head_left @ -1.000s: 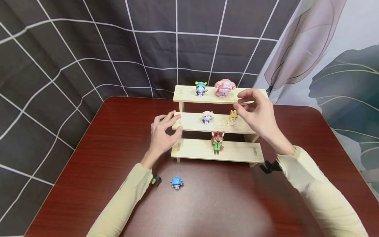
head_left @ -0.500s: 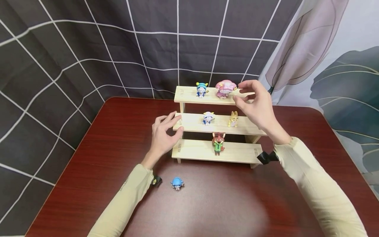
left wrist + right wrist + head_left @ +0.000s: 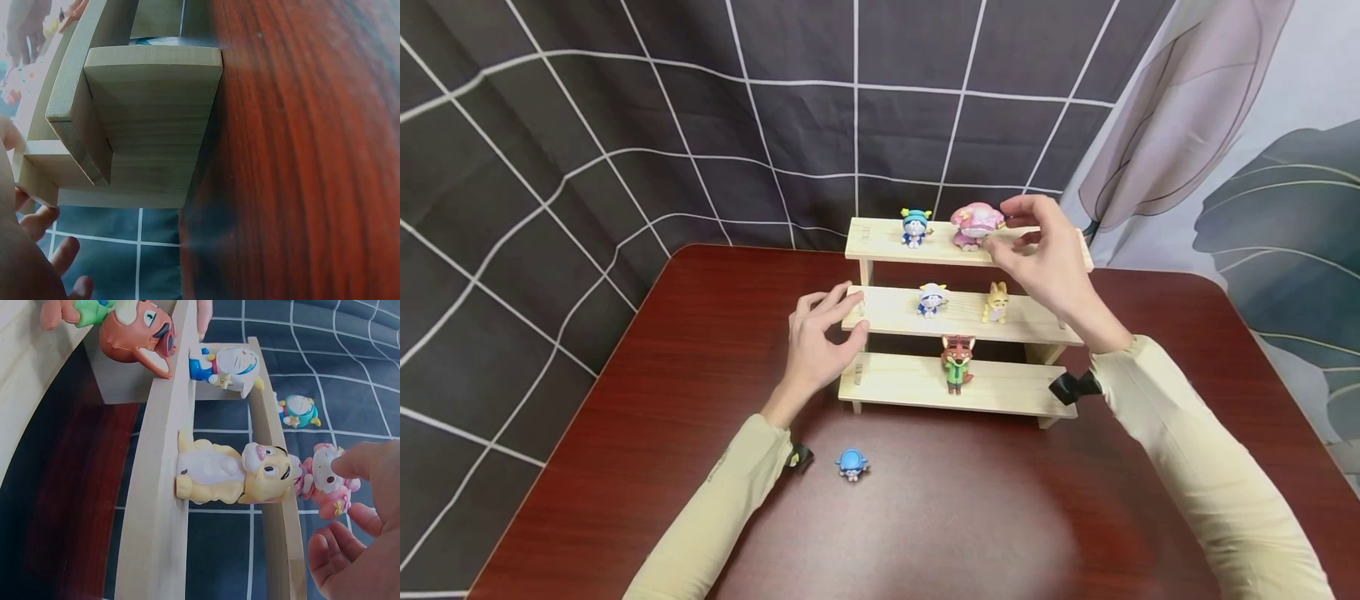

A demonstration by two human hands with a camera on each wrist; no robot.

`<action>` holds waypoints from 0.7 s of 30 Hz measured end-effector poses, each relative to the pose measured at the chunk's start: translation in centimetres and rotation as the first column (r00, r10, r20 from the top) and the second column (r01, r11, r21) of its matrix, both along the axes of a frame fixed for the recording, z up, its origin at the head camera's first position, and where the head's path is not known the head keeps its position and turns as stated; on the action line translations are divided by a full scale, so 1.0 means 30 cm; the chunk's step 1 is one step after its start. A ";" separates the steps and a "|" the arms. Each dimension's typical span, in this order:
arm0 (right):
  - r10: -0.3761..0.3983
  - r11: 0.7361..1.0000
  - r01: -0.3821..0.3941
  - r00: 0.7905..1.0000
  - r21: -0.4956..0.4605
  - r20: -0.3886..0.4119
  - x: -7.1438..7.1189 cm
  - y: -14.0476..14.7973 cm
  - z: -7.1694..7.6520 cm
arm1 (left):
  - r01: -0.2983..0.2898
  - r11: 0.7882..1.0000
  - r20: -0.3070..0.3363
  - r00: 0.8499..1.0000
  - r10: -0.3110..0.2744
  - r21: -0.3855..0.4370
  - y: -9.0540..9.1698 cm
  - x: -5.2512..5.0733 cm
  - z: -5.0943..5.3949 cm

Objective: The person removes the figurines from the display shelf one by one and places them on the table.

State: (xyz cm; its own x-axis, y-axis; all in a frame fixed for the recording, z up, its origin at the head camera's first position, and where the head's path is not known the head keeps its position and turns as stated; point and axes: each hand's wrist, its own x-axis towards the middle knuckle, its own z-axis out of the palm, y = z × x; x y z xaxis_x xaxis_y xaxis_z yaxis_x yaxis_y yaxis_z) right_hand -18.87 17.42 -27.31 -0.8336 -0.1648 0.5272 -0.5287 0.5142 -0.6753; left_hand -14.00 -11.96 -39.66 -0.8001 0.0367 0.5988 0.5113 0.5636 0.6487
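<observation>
A three-tier wooden shelf (image 3: 898, 386) holds small figures. My right hand (image 3: 1048, 258) is at the right side of a pink-hooded figure (image 3: 976, 227) on the top tier, pinching it between thumb and fingers; the right wrist view has the thumb over this figure (image 3: 326, 478). My left hand (image 3: 816, 346) grips the left end of the middle tier, thumb at its front edge. A teal-hatted figure (image 3: 914, 228) stands left of the pink one. The middle tier bears a white-hooded figure (image 3: 930, 302) and a yellow figure (image 3: 996, 304); a fox figure (image 3: 957, 367) stands on the bottom tier.
On the dark red table (image 3: 647, 400), a blue-hatted figure (image 3: 852, 463) stands in front of the shelf, near my left sleeve. A dark checked curtain (image 3: 790, 125) hangs behind the shelf, and a pale patterned curtain (image 3: 1262, 167) is at the right.
My right hand has moved up and left from the right of the pink-hooded figure until its fingertips reached it. The left hand keeps its place on the shelf end.
</observation>
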 end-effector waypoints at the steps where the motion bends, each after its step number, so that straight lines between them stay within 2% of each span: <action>1: 0.009 1.000 -0.009 1.000 -0.001 0.002 -0.001 -0.001 0.001 | 0.000 1.000 0.000 1.000 0.000 0.000 0.000 0.000 0.000; 15: 0.063 0.997 -0.065 0.998 0.052 0.029 -0.034 -0.010 0.005 | 0.007 1.000 -0.004 1.000 -0.007 -0.008 0.002 0.001 0.010; 21: 0.092 0.993 -0.094 0.995 0.067 0.031 -0.044 -0.014 0.006 | -0.002 1.000 0.014 1.000 0.002 -0.020 -0.001 0.004 0.009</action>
State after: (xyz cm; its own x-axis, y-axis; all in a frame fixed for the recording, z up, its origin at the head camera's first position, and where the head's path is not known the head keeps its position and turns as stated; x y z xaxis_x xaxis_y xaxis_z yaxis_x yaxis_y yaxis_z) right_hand -20.19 17.02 -27.13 -0.8269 -0.2775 0.4892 -0.5583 0.5092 -0.6549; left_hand -13.90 -11.98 -39.39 -0.8084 0.0465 0.5868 0.5010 0.5776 0.6445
